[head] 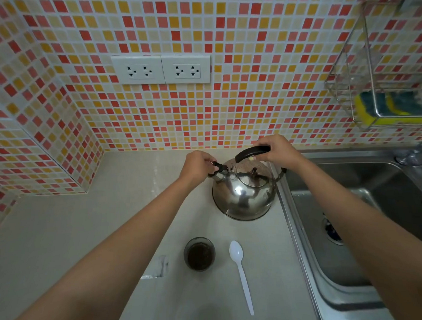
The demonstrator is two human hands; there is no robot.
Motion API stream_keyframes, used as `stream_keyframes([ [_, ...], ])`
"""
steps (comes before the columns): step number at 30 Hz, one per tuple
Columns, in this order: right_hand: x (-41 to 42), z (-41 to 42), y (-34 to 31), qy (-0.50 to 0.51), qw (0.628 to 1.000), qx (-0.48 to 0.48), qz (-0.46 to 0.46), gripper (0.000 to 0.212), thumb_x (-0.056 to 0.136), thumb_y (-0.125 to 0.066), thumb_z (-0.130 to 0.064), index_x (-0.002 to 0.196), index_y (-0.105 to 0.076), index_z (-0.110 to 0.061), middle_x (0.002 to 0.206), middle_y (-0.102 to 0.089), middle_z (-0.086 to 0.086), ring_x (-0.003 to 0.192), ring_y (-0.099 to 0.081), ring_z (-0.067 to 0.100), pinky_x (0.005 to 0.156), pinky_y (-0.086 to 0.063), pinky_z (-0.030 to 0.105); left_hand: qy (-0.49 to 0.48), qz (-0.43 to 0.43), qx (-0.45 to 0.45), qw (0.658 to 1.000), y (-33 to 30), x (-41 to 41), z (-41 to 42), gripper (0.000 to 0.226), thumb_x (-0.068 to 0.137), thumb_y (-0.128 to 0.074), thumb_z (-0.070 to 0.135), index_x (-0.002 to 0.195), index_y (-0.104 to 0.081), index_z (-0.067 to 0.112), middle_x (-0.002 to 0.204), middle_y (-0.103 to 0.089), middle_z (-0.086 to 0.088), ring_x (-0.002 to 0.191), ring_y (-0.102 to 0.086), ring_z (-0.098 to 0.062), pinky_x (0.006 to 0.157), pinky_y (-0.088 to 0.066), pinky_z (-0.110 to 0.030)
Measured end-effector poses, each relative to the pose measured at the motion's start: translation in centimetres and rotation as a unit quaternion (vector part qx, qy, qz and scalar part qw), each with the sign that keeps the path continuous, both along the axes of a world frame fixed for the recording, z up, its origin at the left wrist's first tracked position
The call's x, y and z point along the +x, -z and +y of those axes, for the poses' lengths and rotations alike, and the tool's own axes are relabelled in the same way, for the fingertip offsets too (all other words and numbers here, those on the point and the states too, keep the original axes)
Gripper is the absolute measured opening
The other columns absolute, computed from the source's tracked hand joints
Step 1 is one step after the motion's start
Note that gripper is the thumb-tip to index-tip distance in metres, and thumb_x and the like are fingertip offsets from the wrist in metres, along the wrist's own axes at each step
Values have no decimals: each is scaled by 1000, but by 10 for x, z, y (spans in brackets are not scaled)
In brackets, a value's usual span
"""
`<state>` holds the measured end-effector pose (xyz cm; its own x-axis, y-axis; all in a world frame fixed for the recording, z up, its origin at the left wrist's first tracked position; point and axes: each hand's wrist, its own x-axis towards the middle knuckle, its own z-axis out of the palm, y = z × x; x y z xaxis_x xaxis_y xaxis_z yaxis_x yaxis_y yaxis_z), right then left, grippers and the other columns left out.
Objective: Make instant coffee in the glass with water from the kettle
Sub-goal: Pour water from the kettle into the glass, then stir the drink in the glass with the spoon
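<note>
Nearest me on the counter [63, 239] lies the white plastic spoon [240, 272], bowl pointing away, and just left of it stands the glass [199, 254] with dark coffee granules in its bottom; whether any water is in yet I cannot tell. A torn, empty-looking sachet [156, 268] lies just left of the glass. Beyond them sits the steel kettle [244, 194], close to the rim of the sink [354, 262]. My right hand [278, 150] is wrapped closed around the black handle [249, 153], over its far end, and my left hand [198, 166] has its fingertips pinched on the black spout cap [217, 168]. As I judge it, the step is opening the spout before pouring. I should flip or hold that cap fully clear, keeping my fingers off the bare metal and out of any steam. Then I should lift with a firm, level right wrist, bring the spout back over the glass, and tip slowly, since the glass is small and light enough to be knocked. Farther off, a sponge [384, 108] sits in the wire rack [346, 64] on the tiled wall.
</note>
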<state>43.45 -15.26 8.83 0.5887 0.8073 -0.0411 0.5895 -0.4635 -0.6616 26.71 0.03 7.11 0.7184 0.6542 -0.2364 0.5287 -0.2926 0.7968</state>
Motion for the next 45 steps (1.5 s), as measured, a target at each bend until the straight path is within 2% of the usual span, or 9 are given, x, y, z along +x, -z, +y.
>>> stream_keyframes([
  [7,-13,-3,-8,24,999,-16,-44,32,76,-76,-9,108,-69,-12,103,-69,11,100,-61,29,89,-46,38,15,-39,-34,999,2,-19,6,40,84,-73,16,122,-66,6,108,-72,-12,106,-66,-24,95,-46,-26],
  [11,-37,-18,-17,68,991,-13,-112,55,78,-76,-18,129,-55,-18,130,-54,9,126,-44,25,107,-33,38,45,-106,-32,993,3,-74,9,47,82,-72,40,125,-65,23,114,-69,7,101,-64,-4,95,-49,-27],
  [17,-129,-73,22,201,973,105,31,39,76,-76,-22,113,-63,-20,96,-63,-7,84,-61,10,76,-50,25,36,-176,-162,970,39,-180,-27,78,58,-84,44,130,-55,32,125,-65,2,117,-59,-15,101,-47,-34],
  [20,-179,-100,74,263,957,15,122,31,73,-79,-23,101,-66,-14,79,-66,1,74,-64,20,72,-52,33,34,-166,-197,966,66,-201,-53,99,44,-88,39,134,-48,33,131,-60,3,122,-56,-13,103,-43,-29],
  [25,-250,-129,128,286,928,-184,153,36,67,-75,-46,91,-58,-25,86,-64,-7,74,-62,15,65,-45,26,52,-140,-207,967,98,-203,-76,100,48,-94,10,134,-50,33,132,-60,9,125,-53,0,100,-39,-12],
  [33,-278,-133,140,317,920,-200,113,9,79,-64,-31,78,-57,-25,81,-64,-7,71,-59,16,59,-40,24,45,-134,-188,972,109,-195,-72,85,52,-88,-11,129,-58,10,131,-64,-4,117,-60,-9,82,-43,2],
  [37,-276,-138,141,354,913,-140,145,12,74,-67,-18,68,-58,-23,69,-63,-4,64,-59,20,53,-38,24,52,-128,-190,972,109,-193,-70,82,53,-87,-12,127,-57,6,129,-64,-6,113,-61,-8,82,-43,1],
  [41,-269,-144,127,367,895,79,242,20,76,-62,10,65,-58,-6,59,-62,11,48,-58,25,51,-45,28,56,-121,-188,973,109,-192,-69,79,54,-87,-12,125,-57,7,126,-65,-6,110,-61,-7,80,-43,2],
  [45,-258,-143,86,369,873,254,195,16,80,-63,8,74,-67,-7,58,-67,11,46,-62,15,46,-51,19,65,-121,-191,972,108,-190,-67,79,55,-86,-14,125,-56,8,126,-64,-5,114,-59,-10,80,-41,4],
])
